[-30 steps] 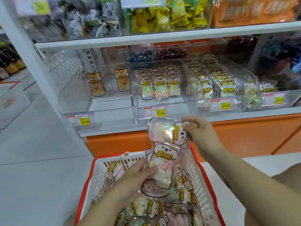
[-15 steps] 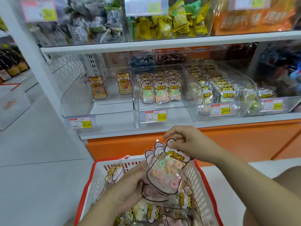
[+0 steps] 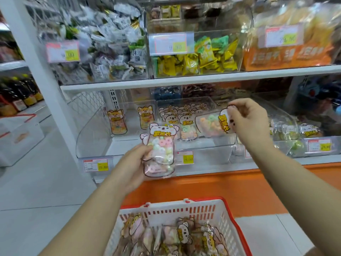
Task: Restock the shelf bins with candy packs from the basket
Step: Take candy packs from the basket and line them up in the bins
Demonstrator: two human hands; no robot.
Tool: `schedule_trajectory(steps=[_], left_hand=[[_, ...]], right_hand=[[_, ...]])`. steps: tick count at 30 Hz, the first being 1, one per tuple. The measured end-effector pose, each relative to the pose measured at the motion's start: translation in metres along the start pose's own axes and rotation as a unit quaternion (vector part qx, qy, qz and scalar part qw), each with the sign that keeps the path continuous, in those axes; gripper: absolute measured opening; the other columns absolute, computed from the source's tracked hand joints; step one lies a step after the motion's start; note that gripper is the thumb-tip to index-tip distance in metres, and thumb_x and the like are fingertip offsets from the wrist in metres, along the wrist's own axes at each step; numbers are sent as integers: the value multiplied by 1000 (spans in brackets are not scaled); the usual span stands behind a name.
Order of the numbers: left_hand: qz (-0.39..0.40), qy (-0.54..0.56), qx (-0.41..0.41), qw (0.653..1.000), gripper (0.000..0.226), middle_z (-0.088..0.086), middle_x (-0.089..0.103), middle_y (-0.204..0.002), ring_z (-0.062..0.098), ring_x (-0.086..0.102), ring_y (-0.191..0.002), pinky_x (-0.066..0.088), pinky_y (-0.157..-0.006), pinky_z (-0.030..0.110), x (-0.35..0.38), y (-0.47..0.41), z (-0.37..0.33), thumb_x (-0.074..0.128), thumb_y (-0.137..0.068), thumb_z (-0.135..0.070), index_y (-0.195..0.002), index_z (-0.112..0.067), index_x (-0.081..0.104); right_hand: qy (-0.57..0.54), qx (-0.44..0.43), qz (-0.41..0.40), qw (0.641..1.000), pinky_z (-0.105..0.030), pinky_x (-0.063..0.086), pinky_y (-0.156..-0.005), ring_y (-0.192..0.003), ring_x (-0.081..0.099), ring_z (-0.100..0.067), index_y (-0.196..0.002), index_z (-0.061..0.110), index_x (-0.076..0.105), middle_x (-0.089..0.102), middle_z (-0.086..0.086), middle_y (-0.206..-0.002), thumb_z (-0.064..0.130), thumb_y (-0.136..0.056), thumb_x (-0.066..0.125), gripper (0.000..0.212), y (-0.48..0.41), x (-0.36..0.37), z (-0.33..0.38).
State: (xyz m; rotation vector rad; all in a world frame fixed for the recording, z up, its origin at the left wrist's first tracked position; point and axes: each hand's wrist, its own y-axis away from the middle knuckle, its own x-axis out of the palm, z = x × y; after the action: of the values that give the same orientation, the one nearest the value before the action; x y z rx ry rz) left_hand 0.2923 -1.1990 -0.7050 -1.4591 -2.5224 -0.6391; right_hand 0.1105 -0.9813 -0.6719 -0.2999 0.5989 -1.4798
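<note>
Left bin (image 3: pixel 89 137) has room; packs (image 3: pixel 186 124) crowd the middle bin (image 3: pixel 212 147).

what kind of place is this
Most likely a shop's snack aisle: yellow price tags clipped to clear bins of candy packs, and a red-rimmed shopping basket holding more on the floor.

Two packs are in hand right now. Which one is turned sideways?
The pack in the right grip: it lies sideways at the middle bin, label end to the right. The left grip's pack is upright, label on top.
</note>
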Motion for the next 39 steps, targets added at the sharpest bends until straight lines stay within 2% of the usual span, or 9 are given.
schedule_trajectory(steps=[5,10,14,21,25,28,33,36,39], left_hand=[[-22,36,15,999,28,5,66,-55,18,67,-47,55,-43,30,5,-22,-21,42,-104,-13,-84,-9,60],[-52,62,32,996,33,22,71,-117,41,67,-110,64,-64,42,-6,-49,-39,46,-101,-16,-126,-1,61],[-36,67,52,996,33,23,67,-124,44,63,-118,58,-88,48,-19,-73,-50,48,-100,-16,-126,-1,60],[-7,121,43,992,32,25,68,-121,45,62,-116,60,-55,33,-35,-97,-56,44,-102,-17,-123,-1,62],[13,164,47,985,38,27,67,-121,44,63,-114,61,-57,37,-42,-103,-54,46,-101,-16,-129,4,60],[10,175,42,984,39,25,67,-124,44,61,-119,63,-64,40,-42,-109,-50,46,-101,-17,-131,3,60],[25,174,38,984,38,24,67,-124,43,61,-120,63,-75,45,-44,-112,-46,45,-100,-18,-131,0,60],[36,166,38,985,38,23,68,-123,43,61,-119,63,-74,44,-43,-111,-45,44,-101,-18,-130,-1,61],[30,145,45,988,37,22,68,-124,42,61,-120,61,-81,45,-42,-110,-45,45,-101,-19,-130,-2,60]], right_hand=[[100,-32,58,993,-31,50,-75,-82,62,-13,-88,29,64,65,12,-81,12,-91,62,17,-23,47,-22],[202,-27,203,958,-39,55,-79,-89,66,-18,-85,37,64,70,10,-93,21,-92,62,17,-44,123,-41],[297,-81,299,903,-37,55,-83,-96,67,-19,-97,33,72,73,6,-103,21,-93,60,17,-59,179,-58],[464,-112,223,850,-40,51,-88,-119,53,-35,-144,38,40,52,-10,-135,45,-84,69,68,-66,211,-83],[342,62,269,898,-33,50,-67,-85,58,-23,-103,18,54,58,-9,-105,31,-68,86,49,-61,190,-101],[298,170,492,800,-33,54,-64,-80,61,-21,-95,24,56,58,-2,-100,29,-78,80,30,-47,187,-105],[347,47,504,790,-29,45,-97,-129,48,-25,-137,25,54,42,-8,-144,27,-86,73,54,-47,204,-116],[337,8,434,836,-29,46,-92,-112,57,-25,-101,30,62,54,-11,-129,6,-82,64,31,-52,206,-122],[352,12,467,811,-30,48,-88,-106,58,-23,-76,34,49,61,-5,-114,-1,-82,52,36,-54,203,-121]])
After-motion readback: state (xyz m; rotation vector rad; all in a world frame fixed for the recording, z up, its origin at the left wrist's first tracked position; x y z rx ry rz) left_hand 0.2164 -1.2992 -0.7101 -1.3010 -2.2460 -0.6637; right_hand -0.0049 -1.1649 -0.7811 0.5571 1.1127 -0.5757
